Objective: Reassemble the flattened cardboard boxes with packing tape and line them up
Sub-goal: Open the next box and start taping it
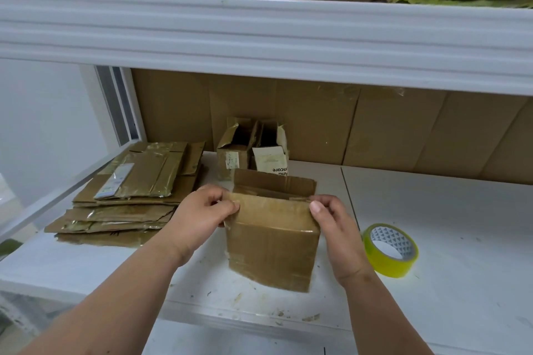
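A white shelf (432, 210) carries everything, with a second white shelf (259, 37) running across above it and brown cardboard sheets (375, 130) standing along its back edge. Toward the left edge lies a stack of flattened boxes (127, 196), several layers deep, glossy with old tape and with a pale label on the top one. Near the front edge, about midway along, stands the box (274, 248) being assembled: its near wall faces the camera, its far flap (274, 181) sticks up, and its near flap is folded over the top. The left hand (199, 216) pinches the box's upper left corner, thumb and fingers curled round the flap edge; the right hand (334, 225) grips the upper right corner, thumb laid on the flap edge and fingers curled down the side wall. Behind the box, close to the back edge, two small open boxes (251, 150) stand touching side by side, the right one pale and printed, the left one brown with a small label. A roll of yellow tape (389, 251) lies to the right of the held box, just beside the right hand, tilted with its hole facing up.
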### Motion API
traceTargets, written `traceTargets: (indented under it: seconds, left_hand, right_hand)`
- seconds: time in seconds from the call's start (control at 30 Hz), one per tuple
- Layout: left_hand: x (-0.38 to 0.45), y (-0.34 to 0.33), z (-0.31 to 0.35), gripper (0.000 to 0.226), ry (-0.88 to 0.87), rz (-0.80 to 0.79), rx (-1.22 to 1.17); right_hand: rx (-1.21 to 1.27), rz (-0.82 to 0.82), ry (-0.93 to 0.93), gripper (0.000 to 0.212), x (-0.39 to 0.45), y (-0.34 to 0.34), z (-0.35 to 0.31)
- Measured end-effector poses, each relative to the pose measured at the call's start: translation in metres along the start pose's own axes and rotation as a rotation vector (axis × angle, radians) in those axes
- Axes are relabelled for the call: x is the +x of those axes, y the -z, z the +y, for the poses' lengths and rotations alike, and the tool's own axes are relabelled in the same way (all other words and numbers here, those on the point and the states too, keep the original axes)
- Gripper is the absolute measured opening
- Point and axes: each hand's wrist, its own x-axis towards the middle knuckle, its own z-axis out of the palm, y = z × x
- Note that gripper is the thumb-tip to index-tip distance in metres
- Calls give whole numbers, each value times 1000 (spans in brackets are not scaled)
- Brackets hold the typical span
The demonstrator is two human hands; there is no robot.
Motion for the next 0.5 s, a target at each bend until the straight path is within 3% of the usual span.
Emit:
traceTargets:
  seconds: [0.07,0.27,0.37,0.5]
  left_hand:
    - [-1,0,2,1,-9,51,3]
    - [10,-2,9,85,6,5,48]
    - [16,-1,15,80,42,-80,114]
    - [18,-4,7,47,-5,-28,134]
  right_hand:
    - [-1,42,-23,20,0,-1,1]
    - [-164,52,26,53,6,0,4]
    - [-337,-19,63,54,13,4,-4]
    - [-380,-74,42,44,22,9,-4]
